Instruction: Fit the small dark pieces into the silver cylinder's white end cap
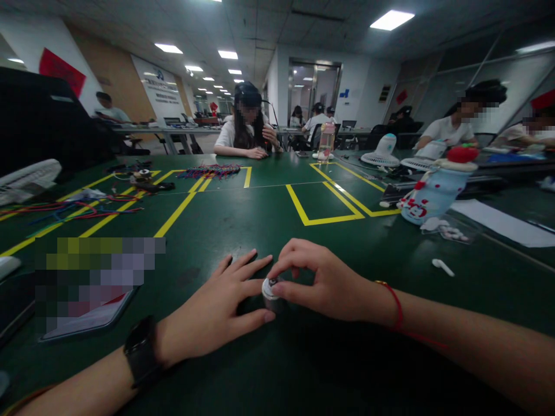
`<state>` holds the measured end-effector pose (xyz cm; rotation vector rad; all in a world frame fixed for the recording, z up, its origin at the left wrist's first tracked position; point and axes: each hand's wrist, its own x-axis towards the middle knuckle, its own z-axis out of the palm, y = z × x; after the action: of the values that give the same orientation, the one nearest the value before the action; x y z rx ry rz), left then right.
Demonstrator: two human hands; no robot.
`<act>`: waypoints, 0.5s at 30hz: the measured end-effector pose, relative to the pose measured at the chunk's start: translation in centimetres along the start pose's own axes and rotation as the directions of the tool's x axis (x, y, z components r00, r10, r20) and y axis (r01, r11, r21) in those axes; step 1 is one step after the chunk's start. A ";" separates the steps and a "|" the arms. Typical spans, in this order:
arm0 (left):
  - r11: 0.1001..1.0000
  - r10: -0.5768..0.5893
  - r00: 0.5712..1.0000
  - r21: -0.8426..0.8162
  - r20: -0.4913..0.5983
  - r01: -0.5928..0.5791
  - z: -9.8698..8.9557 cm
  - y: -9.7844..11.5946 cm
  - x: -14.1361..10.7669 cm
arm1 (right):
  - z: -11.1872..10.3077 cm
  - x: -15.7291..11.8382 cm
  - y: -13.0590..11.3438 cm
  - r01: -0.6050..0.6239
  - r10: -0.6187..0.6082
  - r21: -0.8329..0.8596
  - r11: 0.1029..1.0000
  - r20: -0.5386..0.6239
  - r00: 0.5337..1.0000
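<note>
A small silver metal cylinder [272,293] stands upright on the green table, with a small dark metal piece [273,282] at the middle of its top. My right hand [321,280] reaches over from the right, thumb and index finger pinched on that top piece. My left hand [229,294] lies on the left side of the cylinder with its fingers spread. Its index fingertip is against or just beside the cylinder, and the thumb tip is at the near side. The cylinder's lower right part is hidden by my right thumb and shadow.
Coloured wires [212,171] lie farther back, with more wires [87,208] at the left. A blurred flat item [99,315] is near my left arm. On the right are a blue bottle [437,190], a white earbud [443,267] and paper [507,222]. A person [248,124] sits opposite.
</note>
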<state>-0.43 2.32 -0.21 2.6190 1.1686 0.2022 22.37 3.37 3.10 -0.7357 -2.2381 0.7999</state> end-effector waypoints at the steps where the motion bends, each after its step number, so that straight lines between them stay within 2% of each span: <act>1: 1.000 -0.005 1.000 0.002 0.005 0.005 -0.1 0.0 0.0 | -0.2 0.0 0.2 -0.031 0.031 0.028 0.999 -0.020 0.999; 3: 1.000 -0.014 1.000 0.011 0.016 0.014 -0.2 0.1 0.0 | -0.7 0.0 1.3 -0.111 0.120 0.105 0.988 -0.086 0.989; 6: 1.000 -0.025 0.999 0.009 0.027 0.025 -0.3 0.1 0.0 | -1.8 0.2 4.0 -0.224 0.268 0.224 0.949 -0.192 0.944; 9: 0.999 -0.034 0.999 0.008 0.039 0.034 -0.3 0.1 0.0 | -3.2 0.5 7.2 -0.346 0.466 0.412 0.843 -0.241 0.851; 12: 0.999 -0.036 0.999 0.010 0.040 0.036 -0.3 0.2 0.0 | -4.1 0.7 9.4 -0.355 0.536 0.518 0.778 -0.251 0.806; 15: 0.999 -0.035 0.999 0.015 0.036 0.035 -0.2 0.2 0.0 | -4.4 0.7 9.9 -0.341 0.559 0.585 0.736 -0.241 0.793</act>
<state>-0.34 2.20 0.02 2.6007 1.2072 0.1390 27.91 11.79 -0.86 -1.0864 -1.3700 1.2905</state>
